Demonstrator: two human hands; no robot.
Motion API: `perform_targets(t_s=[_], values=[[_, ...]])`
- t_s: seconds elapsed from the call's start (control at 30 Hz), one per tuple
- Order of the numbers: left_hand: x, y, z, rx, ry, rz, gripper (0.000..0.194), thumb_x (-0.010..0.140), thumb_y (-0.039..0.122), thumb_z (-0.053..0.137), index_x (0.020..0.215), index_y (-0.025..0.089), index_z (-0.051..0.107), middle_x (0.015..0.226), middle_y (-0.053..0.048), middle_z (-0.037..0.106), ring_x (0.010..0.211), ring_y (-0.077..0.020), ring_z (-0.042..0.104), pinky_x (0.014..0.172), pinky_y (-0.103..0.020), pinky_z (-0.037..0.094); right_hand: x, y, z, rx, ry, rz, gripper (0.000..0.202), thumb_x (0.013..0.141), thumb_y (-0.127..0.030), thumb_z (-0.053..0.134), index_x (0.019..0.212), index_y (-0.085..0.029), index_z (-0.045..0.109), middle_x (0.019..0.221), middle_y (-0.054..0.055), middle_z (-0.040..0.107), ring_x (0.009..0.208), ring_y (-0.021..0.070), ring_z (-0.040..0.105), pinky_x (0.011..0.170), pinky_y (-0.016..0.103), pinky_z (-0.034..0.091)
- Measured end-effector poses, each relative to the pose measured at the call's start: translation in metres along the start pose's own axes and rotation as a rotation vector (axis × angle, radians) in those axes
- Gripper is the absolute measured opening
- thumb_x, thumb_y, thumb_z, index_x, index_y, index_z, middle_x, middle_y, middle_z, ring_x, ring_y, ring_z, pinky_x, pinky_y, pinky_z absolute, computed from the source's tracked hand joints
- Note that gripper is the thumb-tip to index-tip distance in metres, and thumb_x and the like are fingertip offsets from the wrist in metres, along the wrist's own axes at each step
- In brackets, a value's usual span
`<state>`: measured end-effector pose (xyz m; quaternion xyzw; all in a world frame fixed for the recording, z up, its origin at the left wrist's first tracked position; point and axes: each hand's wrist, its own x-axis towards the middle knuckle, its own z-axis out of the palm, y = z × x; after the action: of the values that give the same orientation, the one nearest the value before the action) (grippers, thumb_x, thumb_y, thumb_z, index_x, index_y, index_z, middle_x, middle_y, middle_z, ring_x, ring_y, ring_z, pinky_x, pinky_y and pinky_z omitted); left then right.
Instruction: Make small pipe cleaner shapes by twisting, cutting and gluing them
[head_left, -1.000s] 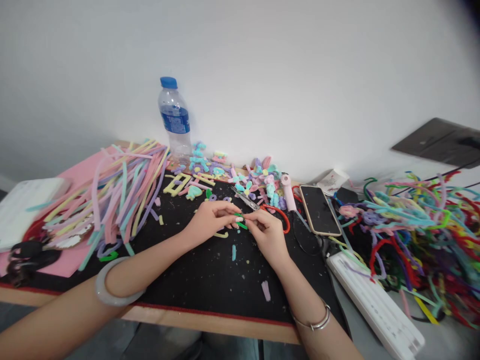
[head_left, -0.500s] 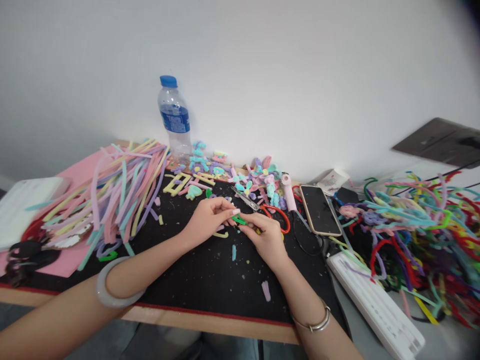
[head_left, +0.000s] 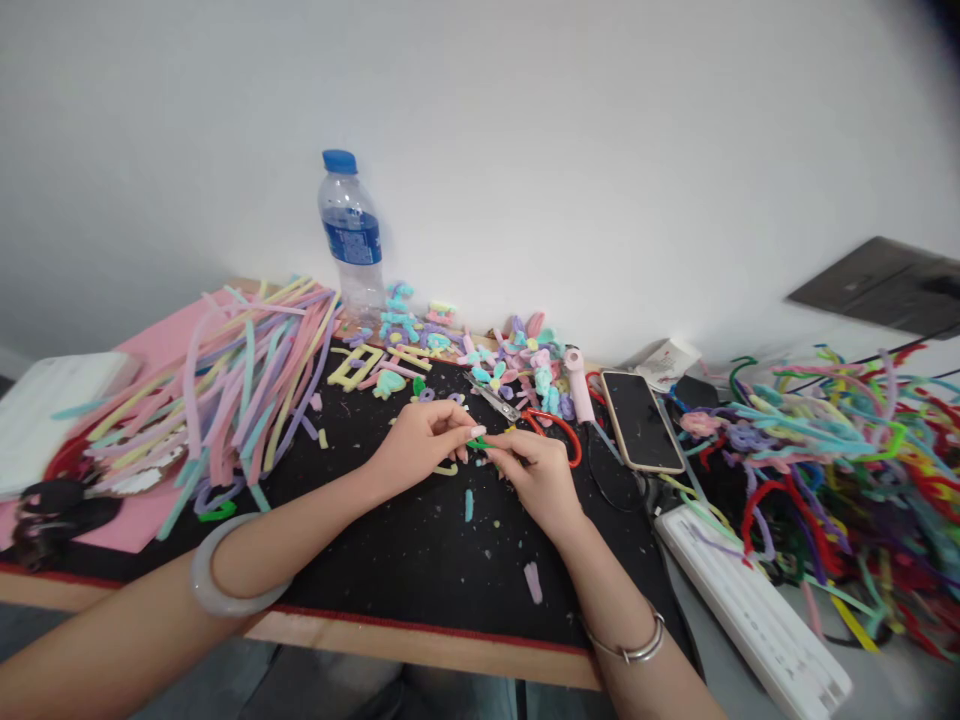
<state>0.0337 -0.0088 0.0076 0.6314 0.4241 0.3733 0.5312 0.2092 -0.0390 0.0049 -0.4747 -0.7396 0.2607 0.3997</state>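
Note:
Between my two hands is a short piece of green pipe cleaner [head_left: 478,442], mostly covered by the fingers. My left hand [head_left: 421,440] pinches it from the left, thumb against the fingertips. From the right, my right hand [head_left: 536,470] grips its other side between thumb and forefinger. Just behind the hands lie red-handled scissors [head_left: 555,428], blades pointing up and left. A pale yellow bent strip [head_left: 448,470] shows partly under my left hand. On the black mat [head_left: 390,570] below are a blue scrap [head_left: 469,505] and a lilac scrap [head_left: 532,582].
Long pastel pipe cleaners [head_left: 255,390] are heaped at left, tangled colourful ones [head_left: 817,450] at right. Finished fuzzy flowers [head_left: 517,365] line the wall beside a water bottle [head_left: 352,240]. A phone [head_left: 642,420], a pink tube-shaped device [head_left: 577,385] and a white power strip [head_left: 750,610] stand right.
My fingers have shifted slightly on the green piece, and less of it shows now. My right hand has turned a little; both hands stay in nearly the same place.

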Motion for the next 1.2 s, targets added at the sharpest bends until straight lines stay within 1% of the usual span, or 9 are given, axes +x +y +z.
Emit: perform_targets(t_s=[0.17, 0.27, 0.37, 0.6, 0.77, 0.87, 0.97, 1.03, 1.2], values=[[0.000, 0.002, 0.000, -0.016, -0.065, 0.038, 0.021, 0.080, 0.034, 0.060, 0.073, 0.014, 0.062, 0.058, 0.001, 0.061, 0.055, -0.0117, 0.058, 0.056, -0.022, 0.049, -0.001, -0.001, 0.002, 0.099, -0.004, 0.125, 0.018, 0.085, -0.021, 0.054, 0.075, -0.018, 0.067, 0.052, -0.002, 0.056, 0.046, 0.0107, 0.049, 0.047, 0.022, 0.039], [0.001, 0.001, -0.002, -0.066, -0.091, 0.029, 0.017, 0.078, 0.031, 0.062, 0.083, 0.015, 0.065, 0.067, -0.001, 0.066, 0.062, -0.0136, 0.062, 0.060, -0.023, 0.051, 0.000, 0.000, 0.003, 0.227, 0.030, 0.203, 0.016, 0.085, -0.023, 0.053, 0.075, -0.017, 0.063, 0.055, -0.002, 0.057, 0.045, 0.0103, 0.049, 0.044, 0.021, 0.039], [0.002, -0.002, -0.003, -0.015, -0.059, 0.049, 0.015, 0.074, 0.025, 0.068, 0.085, 0.016, 0.067, 0.073, -0.002, 0.069, 0.067, -0.0150, 0.064, 0.060, -0.022, 0.051, 0.000, 0.000, 0.003, 0.295, 0.038, 0.220, 0.015, 0.085, -0.025, 0.053, 0.075, -0.018, 0.062, 0.058, -0.001, 0.059, 0.046, 0.0105, 0.049, 0.045, 0.022, 0.040], [0.003, -0.005, -0.008, 0.292, 0.034, 0.335, 0.010, 0.078, 0.024, 0.065, 0.082, 0.020, 0.074, 0.072, -0.002, 0.072, 0.067, -0.0159, 0.065, 0.065, -0.024, 0.050, 0.000, -0.001, 0.003, 0.338, 0.020, 0.231, 0.017, 0.086, -0.026, 0.053, 0.075, -0.017, 0.062, 0.059, 0.000, 0.060, 0.046, 0.0103, 0.049, 0.046, 0.022, 0.040], [0.002, -0.006, -0.009, 0.352, 0.027, 0.516, 0.012, 0.082, 0.020, 0.062, 0.081, 0.017, 0.073, 0.073, -0.004, 0.073, 0.069, -0.0158, 0.066, 0.069, -0.024, 0.050, 0.001, -0.001, 0.005, 0.418, 0.041, 0.258, 0.016, 0.083, -0.027, 0.056, 0.073, -0.016, 0.061, 0.056, -0.002, 0.057, 0.043, 0.0091, 0.049, 0.043, 0.021, 0.041], [0.003, -0.008, -0.009, 0.384, 0.068, 0.574, 0.012, 0.082, 0.016, 0.061, 0.084, 0.016, 0.073, 0.078, -0.005, 0.073, 0.072, -0.0151, 0.067, 0.070, -0.022, 0.050, 0.002, -0.001, 0.006, 0.508, 0.033, 0.281, 0.017, 0.083, -0.030, 0.058, 0.073, -0.016, 0.060, 0.055, -0.002, 0.058, 0.043, 0.0096, 0.051, 0.042, 0.021, 0.044], [0.004, -0.011, -0.008, 0.396, 0.118, 0.569, 0.012, 0.080, 0.015, 0.064, 0.088, 0.014, 0.073, 0.082, -0.006, 0.074, 0.073, -0.0151, 0.067, 0.071, -0.022, 0.050, 0.002, -0.001, 0.007, 0.587, 0.017, 0.303, 0.017, 0.082, -0.032, 0.059, 0.074, -0.017, 0.060, 0.056, -0.001, 0.060, 0.044, 0.0111, 0.054, 0.043, 0.023, 0.047], [0.005, -0.011, -0.007, 0.373, 0.131, 0.513, 0.013, 0.077, 0.016, 0.066, 0.088, 0.014, 0.073, 0.082, -0.006, 0.074, 0.070, -0.0145, 0.066, 0.066, -0.020, 0.050, 0.002, -0.001, 0.007, 0.593, 0.028, 0.304, 0.017, 0.082, -0.032, 0.060, 0.074, -0.017, 0.060, 0.056, -0.001, 0.061, 0.044, 0.0113, 0.054, 0.044, 0.023, 0.047], [0.005, -0.007, -0.007, 0.329, 0.023, 0.379, 0.008, 0.078, 0.015, 0.065, 0.082, 0.016, 0.072, 0.071, -0.001, 0.070, 0.062, -0.0115, 0.062, 0.057, -0.018, 0.046, 0.002, -0.001, 0.006, 0.523, 0.088, 0.277, 0.015, 0.080, -0.030, 0.062, 0.073, -0.017, 0.064, 0.057, -0.001, 0.062, 0.045, 0.0110, 0.054, 0.045, 0.023, 0.047]])
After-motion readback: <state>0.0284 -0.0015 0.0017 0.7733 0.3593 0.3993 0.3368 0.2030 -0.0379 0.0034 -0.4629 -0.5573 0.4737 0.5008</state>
